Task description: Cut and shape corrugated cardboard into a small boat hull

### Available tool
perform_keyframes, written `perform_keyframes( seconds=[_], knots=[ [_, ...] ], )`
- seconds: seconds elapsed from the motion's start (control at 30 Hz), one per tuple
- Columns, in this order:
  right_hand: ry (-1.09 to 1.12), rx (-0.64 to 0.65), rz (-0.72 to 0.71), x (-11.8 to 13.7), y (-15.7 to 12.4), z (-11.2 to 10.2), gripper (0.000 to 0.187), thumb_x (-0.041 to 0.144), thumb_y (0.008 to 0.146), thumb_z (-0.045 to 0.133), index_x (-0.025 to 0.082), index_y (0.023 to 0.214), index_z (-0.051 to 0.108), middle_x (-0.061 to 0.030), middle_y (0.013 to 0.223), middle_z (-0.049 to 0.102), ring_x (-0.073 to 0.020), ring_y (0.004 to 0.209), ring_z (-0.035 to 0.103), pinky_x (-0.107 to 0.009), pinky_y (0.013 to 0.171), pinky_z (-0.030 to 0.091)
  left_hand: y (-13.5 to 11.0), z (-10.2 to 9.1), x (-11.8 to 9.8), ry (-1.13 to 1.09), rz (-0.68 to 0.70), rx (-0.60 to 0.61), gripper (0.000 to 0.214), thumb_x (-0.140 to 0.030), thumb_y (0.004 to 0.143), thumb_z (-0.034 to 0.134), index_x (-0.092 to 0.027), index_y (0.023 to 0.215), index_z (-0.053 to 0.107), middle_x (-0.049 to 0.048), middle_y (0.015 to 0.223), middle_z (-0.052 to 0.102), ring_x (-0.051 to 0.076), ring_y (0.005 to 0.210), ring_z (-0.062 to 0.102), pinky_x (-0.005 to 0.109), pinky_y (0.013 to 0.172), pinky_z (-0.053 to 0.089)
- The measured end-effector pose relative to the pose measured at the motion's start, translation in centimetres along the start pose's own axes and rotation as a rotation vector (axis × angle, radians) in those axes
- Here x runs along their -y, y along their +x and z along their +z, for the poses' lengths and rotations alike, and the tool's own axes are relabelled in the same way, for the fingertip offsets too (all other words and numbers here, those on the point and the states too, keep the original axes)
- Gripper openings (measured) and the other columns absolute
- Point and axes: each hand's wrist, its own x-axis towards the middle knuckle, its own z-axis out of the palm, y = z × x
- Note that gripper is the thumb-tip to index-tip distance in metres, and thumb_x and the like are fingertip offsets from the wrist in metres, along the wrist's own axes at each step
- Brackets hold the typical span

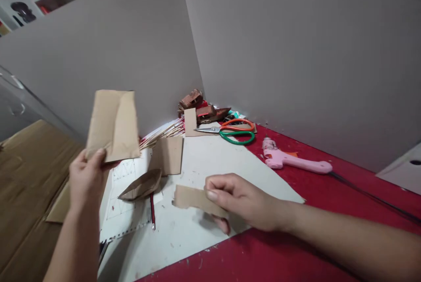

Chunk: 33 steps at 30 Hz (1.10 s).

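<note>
- Well, the left hand (86, 174) is up in the air on the left; its thumb is in front and its fingers are behind, pinching the low corner of a flat tan cardboard panel (105, 124).
- Nearer and to the right, the right hand (243, 198) has curled fingers; thumb and finger pinch one end of a small tan cardboard strip (194, 198) with a ragged edge, over a flat white sheet (210, 159) on the red table (296, 251).
- Between the hands sits a brown boat-shaped cardboard piece (143, 185); a dark red pencil (152, 212) pokes out beside it, near a white drawn-on paper (123, 212).
- Farther off lie metal scissors with orange and green handles (226, 130); the pink plastic glue gun (289, 159) is to the right, with its black cord (365, 192) running off right.
- Things could go wrong: the strip looks thin, so a hard squeeze could bend or rip it; the panel is held by just one corner, so it might tip or slip; a low swing of the left arm could bump the boat-shaped piece; the right arm could snag the cord and drag the glue gun.
</note>
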Motion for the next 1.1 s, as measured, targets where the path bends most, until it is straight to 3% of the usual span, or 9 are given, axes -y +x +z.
perform_keyframes(
  seconds=[0.07, 0.13, 0.33, 0.43, 0.53, 0.67, 0.77, 0.9, 1.1],
  knots=[
    [-0.068, 0.029, 0.011, 0.0, -0.3, -0.1, 0.043, 0.055, 0.088, 0.056, 0.018, 0.071, 0.046, 0.0021, 0.056, 0.057, -0.0080, 0.048, 0.056, -0.019, 0.050, 0.042, 0.9, -1.5, -0.5, -0.074, 0.014, -0.050, 0.025, -0.019, 0.062, 0.080, -0.014, 0.082, 0.067, -0.0017, 0.075, 0.070, 0.013, 0.064, 0.064, 0.021, 0.050, 0.058],
    [-0.144, 0.051, 0.042, -0.5, -0.1, 0.0, 0.040, 0.053, 0.087, 0.057, 0.017, 0.071, 0.047, 0.0025, 0.058, 0.055, -0.0086, 0.049, 0.057, -0.019, 0.049, 0.042, 0.8, -2.0, -0.9, -0.107, 0.026, -0.004, 0.029, -0.020, 0.061, 0.082, -0.013, 0.086, 0.068, -0.0019, 0.076, 0.070, 0.012, 0.061, 0.063, 0.019, 0.048, 0.057],
    [-0.329, -0.008, 0.102, -3.2, 1.4, 0.1, 0.026, 0.042, 0.089, 0.055, 0.017, 0.083, 0.056, 0.0050, 0.058, 0.052, -0.0095, 0.047, 0.053, -0.019, 0.045, 0.040, -2.0, 0.5, -0.6, -0.229, -0.063, 0.074, 0.032, -0.026, 0.058, 0.086, -0.014, 0.082, 0.069, -0.0008, 0.068, 0.070, 0.011, 0.055, 0.065, 0.015, 0.046, 0.051],
    [-0.363, -0.123, -0.060, -3.2, 1.7, -0.7, 0.030, 0.043, 0.089, 0.058, 0.016, 0.101, 0.063, -0.0045, 0.085, 0.066, -0.0156, 0.079, 0.064, -0.026, 0.068, 0.050, -3.2, 1.8, 0.3, -0.258, -0.137, 0.174, 0.033, -0.028, 0.061, 0.085, -0.015, 0.088, 0.070, 0.0016, 0.074, 0.073, 0.014, 0.062, 0.069, 0.020, 0.055, 0.054],
    [-0.136, -0.190, -0.134, -2.4, 1.8, -1.5, 0.046, 0.051, 0.087, 0.061, 0.017, 0.118, 0.060, -0.0113, 0.113, 0.066, -0.0201, 0.103, 0.062, -0.031, 0.084, 0.051, -4.5, 3.0, 1.5, -0.271, -0.239, 0.295, 0.034, -0.028, 0.065, 0.084, -0.016, 0.093, 0.071, 0.0027, 0.080, 0.074, 0.014, 0.064, 0.069, 0.022, 0.059, 0.055],
    [0.171, -0.317, -0.071, -1.6, 1.9, -1.7, 0.046, 0.055, 0.078, 0.070, 0.012, 0.094, 0.068, -0.0095, 0.086, 0.071, -0.0157, 0.073, 0.066, -0.025, 0.062, 0.055, -6.5, 4.6, 2.8, -0.310, -0.361, 0.461, 0.029, -0.031, 0.072, 0.079, -0.016, 0.095, 0.070, 0.0010, 0.079, 0.071, 0.010, 0.059, 0.062, 0.021, 0.057, 0.051],
    [0.243, -0.394, -0.052, -1.6, 2.0, -1.8, 0.039, 0.049, 0.076, 0.075, 0.011, 0.078, 0.070, -0.0064, 0.068, 0.069, -0.0116, 0.056, 0.060, -0.020, 0.048, 0.051, -7.4, 5.3, 3.1, -0.372, -0.410, 0.508, 0.021, -0.033, 0.075, 0.077, -0.014, 0.079, 0.067, -0.0041, 0.062, 0.058, 0.005, 0.049, 0.049, 0.017, 0.052, 0.047],
    [0.273, -0.395, -0.060, -1.7, 2.0, -2.4, 0.035, 0.045, 0.078, 0.074, 0.010, 0.085, 0.073, -0.0083, 0.073, 0.071, -0.0118, 0.057, 0.061, -0.019, 0.046, 0.051, -7.8, 4.9, 3.0, -0.386, -0.439, 0.526, 0.026, -0.033, 0.074, 0.077, -0.014, 0.066, 0.061, -0.0061, 0.056, 0.044, 0.007, 0.053, 0.047, 0.019, 0.054, 0.050],
    [0.210, -0.295, 0.017, -1.9, 1.8, -2.6, 0.038, 0.048, 0.078, 0.073, 0.010, 0.078, 0.073, -0.0099, 0.073, 0.073, -0.0114, 0.056, 0.062, -0.019, 0.049, 0.052, -8.5, 3.1, 3.0, -0.337, -0.363, 0.592, 0.026, -0.036, 0.083, 0.067, -0.014, 0.070, 0.064, -0.0006, 0.064, 0.056, 0.010, 0.059, 0.054, 0.024, 0.059, 0.056]
  ],
)
